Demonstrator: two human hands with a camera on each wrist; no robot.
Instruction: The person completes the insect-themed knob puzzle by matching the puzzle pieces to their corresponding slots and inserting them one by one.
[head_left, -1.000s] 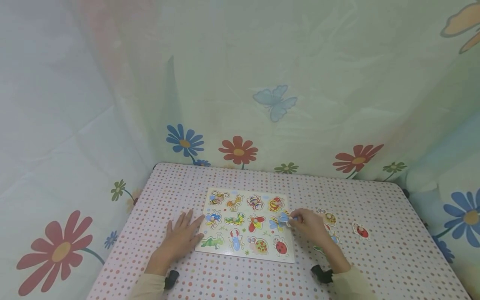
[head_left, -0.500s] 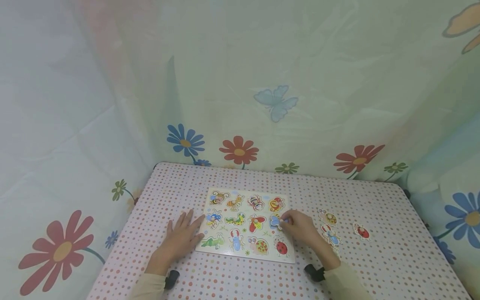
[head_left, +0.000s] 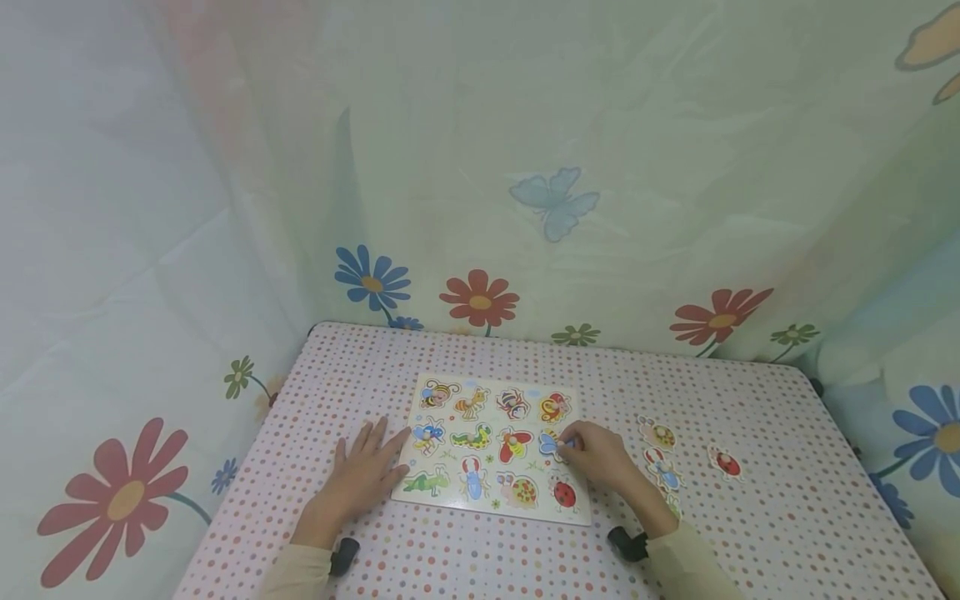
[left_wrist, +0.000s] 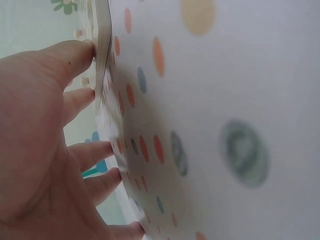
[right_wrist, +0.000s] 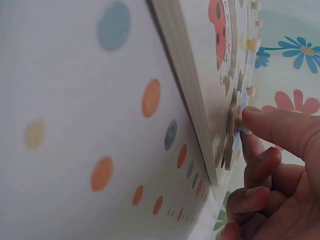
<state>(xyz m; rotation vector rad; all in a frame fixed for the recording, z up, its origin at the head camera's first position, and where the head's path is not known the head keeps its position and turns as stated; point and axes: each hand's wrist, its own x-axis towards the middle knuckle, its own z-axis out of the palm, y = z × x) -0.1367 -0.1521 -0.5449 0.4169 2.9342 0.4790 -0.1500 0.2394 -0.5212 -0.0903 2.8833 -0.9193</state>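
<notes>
A wooden insect puzzle board (head_left: 480,492) lies flat on the table, bearing several bug pictures in rows. My right hand (head_left: 602,457) pinches the small peg of a blue-winged insect puzzle piece (head_left: 550,443) at the right end of the middle row. In the right wrist view, that piece (right_wrist: 233,135) sits at the board's face, thumb and finger at its peg; whether it lies fully in its recess I cannot tell. My left hand (head_left: 362,477) rests with spread fingers at the board's left edge. In the left wrist view, the thumb (left_wrist: 75,56) touches the board's side.
Right of the board lie loose pieces: a snail (head_left: 657,433), a blue-and-red beetle (head_left: 663,469) and a ladybird (head_left: 726,462). Part of another piece (head_left: 673,502) shows beside my right forearm. The dotted table (head_left: 795,517) meets a flowered curtain (head_left: 600,250) behind.
My right hand has moved left with the blue-winged piece, from the board's right edge onto its picture, uncovering the beetle piece. During the last half second it has barely moved. My left hand stays put.
</notes>
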